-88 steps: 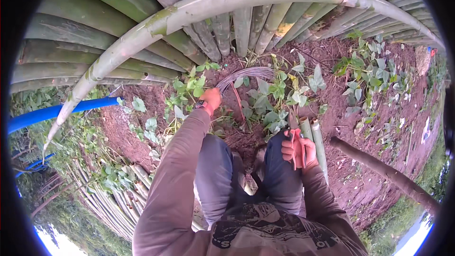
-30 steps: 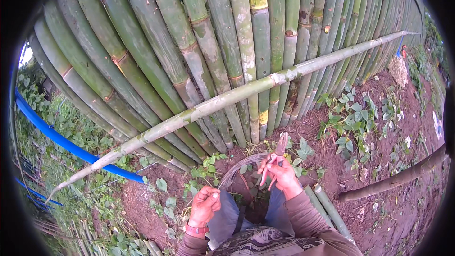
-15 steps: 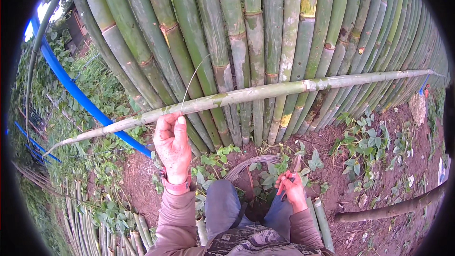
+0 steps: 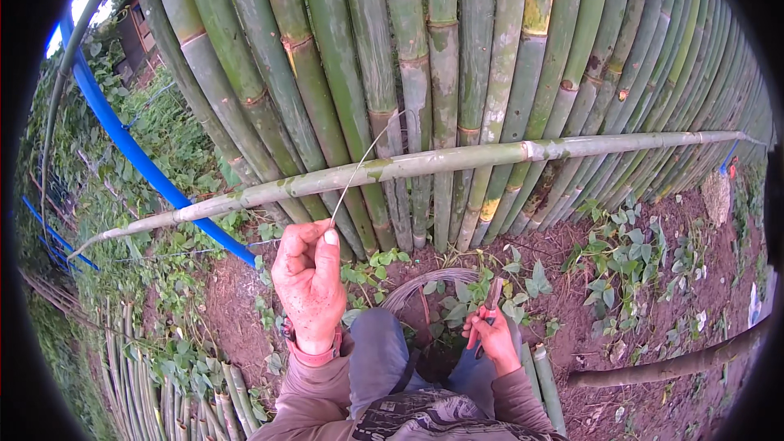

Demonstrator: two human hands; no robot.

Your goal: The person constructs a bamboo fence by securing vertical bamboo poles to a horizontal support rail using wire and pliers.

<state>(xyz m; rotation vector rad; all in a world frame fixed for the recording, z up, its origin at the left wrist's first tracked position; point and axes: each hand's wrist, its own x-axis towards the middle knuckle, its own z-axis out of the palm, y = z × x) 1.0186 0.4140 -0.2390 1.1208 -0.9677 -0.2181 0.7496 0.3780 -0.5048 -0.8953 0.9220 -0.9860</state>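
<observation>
Between thumb and fingertips, my left hand (image 4: 310, 278) pinches one end of a thin piece of wire (image 4: 359, 165). Its free end rises up and to the right, crossing in front of a long horizontal bamboo pole (image 4: 441, 161). That pole lies across a wall of upright green bamboo poles (image 4: 398, 57). Lower right, near my knee, my right hand (image 4: 496, 339) is closed round red-handled pliers (image 4: 487, 310), jaws pointing up. On the ground between the hands lies a coil of wire (image 4: 425, 284).
A blue pipe (image 4: 139, 159) curves down at the left beside green plants. Cut bamboo pieces (image 4: 167, 408) lie at the lower left. A brown log (image 4: 670, 366) rests on bare soil at the right, below leafy vines (image 4: 629, 257) and a stone (image 4: 716, 196).
My left hand has moved slightly right and down, and the wire now leans further right. My right hand with the pliers has shifted a little left.
</observation>
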